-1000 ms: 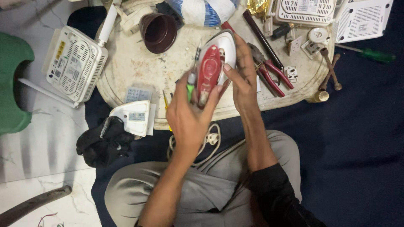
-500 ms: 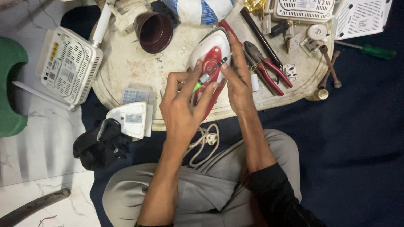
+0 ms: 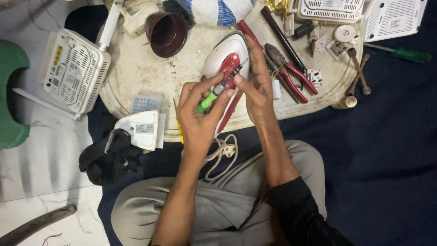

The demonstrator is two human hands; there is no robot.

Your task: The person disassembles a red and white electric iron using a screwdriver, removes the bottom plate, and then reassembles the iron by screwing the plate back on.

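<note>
Item: small green-handled screwdriver [image 3: 217, 89], which we hold over the red-and-white clothes iron [image 3: 226, 73] on the worn table [image 3: 136, 73]. Our left hand [image 3: 200, 114] pinches its handle; our right hand [image 3: 257, 89] fingers the shaft. We judge it light, stiff, slim; best gripped at the handle.

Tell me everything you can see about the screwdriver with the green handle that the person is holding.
The screwdriver is small, with a bright green plastic-looking handle, a clear middle section and a thin metal shaft. It lies tilted, handle low toward the left, tip up toward the right. The left hand grips the handle, while the right hand pinches the shaft. It is held just above the red and white iron on the round table.
</note>
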